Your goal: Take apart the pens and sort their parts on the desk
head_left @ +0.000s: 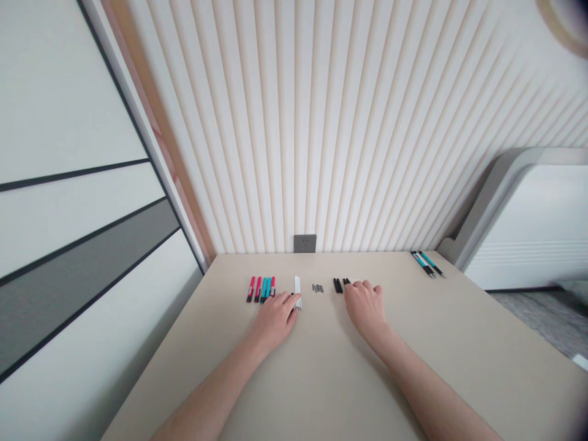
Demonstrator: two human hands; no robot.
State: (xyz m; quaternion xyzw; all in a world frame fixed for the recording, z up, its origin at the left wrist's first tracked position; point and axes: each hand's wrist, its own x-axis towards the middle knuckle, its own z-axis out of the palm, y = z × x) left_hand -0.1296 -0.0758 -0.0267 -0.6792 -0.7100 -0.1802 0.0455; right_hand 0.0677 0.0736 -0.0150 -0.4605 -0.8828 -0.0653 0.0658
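Both my hands lie on a beige table (321,367). My left hand (278,315) rests knuckles up, its fingers curled beside a small bundle of white pen barrels (297,290) and just right of a row of red and teal pen parts (261,289). My right hand (365,305) is curled over the right end of a row of black pen parts (339,285). Between the hands lies a little cluster of small grey pieces (317,288). What the fingertips grip, if anything, is hidden.
Two teal and black pens (427,263) lie at the table's far right corner. A grey wall socket (305,243) sits in the ribbed wall behind the table. A white cabinet (528,226) stands to the right, a panelled wall to the left.
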